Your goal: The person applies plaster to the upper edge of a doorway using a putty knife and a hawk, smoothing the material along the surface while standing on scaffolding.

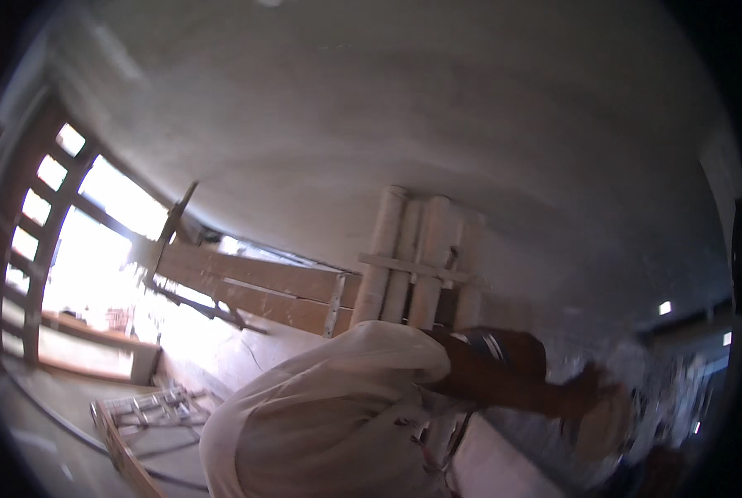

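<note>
Neither of my own hands can be made out. Close in front, a person in a loose white shirt (321,415) leans toward the right, cut off by the lower edge. Their bare arm (504,394) stretches right, and the blurred hand (583,394) is at a rounded tan thing (605,423) whose kind I cannot tell. Whether that hand grips it is unclear. A dark band with white stripes (491,344) shows above the arm.
Behind the person, several pale upright pipes (425,290) stand by the wall with a crossbar. Wooden boards (263,286) run left toward a bright barred window (51,199). A metal and wood frame (151,415) lies lower left. A plain ceiling (371,108) spans the top.
</note>
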The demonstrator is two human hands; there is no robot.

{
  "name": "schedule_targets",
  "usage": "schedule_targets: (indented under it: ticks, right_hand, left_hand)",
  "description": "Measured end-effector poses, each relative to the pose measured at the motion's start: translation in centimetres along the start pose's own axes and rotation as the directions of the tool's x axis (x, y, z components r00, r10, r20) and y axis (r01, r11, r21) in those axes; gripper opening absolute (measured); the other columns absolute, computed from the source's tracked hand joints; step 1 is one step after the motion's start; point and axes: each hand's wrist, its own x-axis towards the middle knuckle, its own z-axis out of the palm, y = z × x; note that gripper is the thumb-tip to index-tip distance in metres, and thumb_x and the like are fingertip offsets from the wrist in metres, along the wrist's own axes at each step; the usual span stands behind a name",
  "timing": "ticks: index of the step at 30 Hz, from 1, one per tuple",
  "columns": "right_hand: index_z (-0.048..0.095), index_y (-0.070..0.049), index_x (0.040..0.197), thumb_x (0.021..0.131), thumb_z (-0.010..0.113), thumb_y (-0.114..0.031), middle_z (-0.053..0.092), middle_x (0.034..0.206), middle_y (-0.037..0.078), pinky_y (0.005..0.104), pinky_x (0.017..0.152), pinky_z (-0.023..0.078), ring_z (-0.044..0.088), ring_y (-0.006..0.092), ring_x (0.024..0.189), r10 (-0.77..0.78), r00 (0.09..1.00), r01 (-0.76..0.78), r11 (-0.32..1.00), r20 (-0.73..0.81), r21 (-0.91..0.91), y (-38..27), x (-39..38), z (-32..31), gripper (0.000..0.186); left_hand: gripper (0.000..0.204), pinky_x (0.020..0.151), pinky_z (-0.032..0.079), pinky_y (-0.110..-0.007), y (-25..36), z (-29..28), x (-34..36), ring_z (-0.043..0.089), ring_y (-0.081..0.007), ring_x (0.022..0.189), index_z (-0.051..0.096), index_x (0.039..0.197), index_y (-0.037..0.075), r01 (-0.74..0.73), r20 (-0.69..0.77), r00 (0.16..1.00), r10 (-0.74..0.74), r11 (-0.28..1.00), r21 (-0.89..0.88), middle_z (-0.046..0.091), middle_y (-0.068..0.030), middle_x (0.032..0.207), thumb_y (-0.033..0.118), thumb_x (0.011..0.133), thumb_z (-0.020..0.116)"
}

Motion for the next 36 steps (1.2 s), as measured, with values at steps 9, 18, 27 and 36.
schedule_targets:
  ticks: [9, 18, 27, 36]
  right_hand:
    - [0.055, 0.001, 0.111, 0.078, 0.068, -0.017, 0.062, 0.099, 0.009, 0.0257, 0.07, 0.051, 0.059, 0.0148, 0.087, 0.303, 0.926, -0.331, 0.939, 0.226, 0.097, 0.9, 0.8, -5.3, 0.04]
    - [0.06, 0.002, 0.088, 0.077, 0.061, -0.02, 0.061, 0.076, 0.017, 0.0345, 0.064, 0.047, 0.06, 0.0284, 0.068, 0.419, 0.602, -0.086, 0.88, 0.679, -0.467, -1.0, 2.4, 0.1, 0.025]
    - [0.06, 0.006, 0.096, 0.083, 0.057, -0.014, 0.062, 0.085, 0.02, 0.0374, 0.071, 0.049, 0.062, 0.0294, 0.075, 0.512, 0.664, -0.085, 0.775, 0.544, -0.626, 4.5, 0.4, 4.9, 0.024]
    - [0.059, 0.009, 0.097, 0.086, 0.053, -0.009, 0.064, 0.082, 0.018, 0.0294, 0.043, 0.055, 0.066, 0.0216, 0.06, 0.709, 0.525, -0.655, 0.69, 0.47, -0.309, 6.8, -1.4, 5.7, 0.022]
  left_hand:
    - [0.053, 0.11, 0.021, -0.045, 0.8, -9.9, -3.6, 0.024, -0.0272, 0.135, 0.035, 0.135, -0.001, 0.063, -0.158, 0.984, -0.083, 0.989, -0.133, 0.032, -0.0167, 0.141, 0.021, 0.088, 0.046]
    - [0.047, 0.097, 0.033, -0.04, 4.7, -9.5, -0.3, 0.044, -0.0336, 0.11, 0.042, 0.122, -0.011, -0.052, -0.312, 0.949, -0.034, 0.963, -0.265, 0.045, -0.0249, 0.119, 0.027, 0.096, 0.039]
    - [0.061, 0.102, 0.023, -0.051, 4.6, -9.3, -1.5, 0.034, -0.0474, 0.117, 0.027, 0.129, -0.015, -0.235, -0.3, 0.897, 0.325, 0.925, 0.3, 0.027, -0.0343, 0.128, 0.036, 0.096, 0.033]
    - [0.059, 0.094, 0.029, -0.054, 5.9, -9.8, -0.5, 0.031, -0.0409, 0.115, 0.025, 0.135, -0.002, -0.418, -0.3, 0.802, 0.516, 0.845, 0.334, 0.02, -0.0297, 0.131, 0.032, 0.093, 0.048]
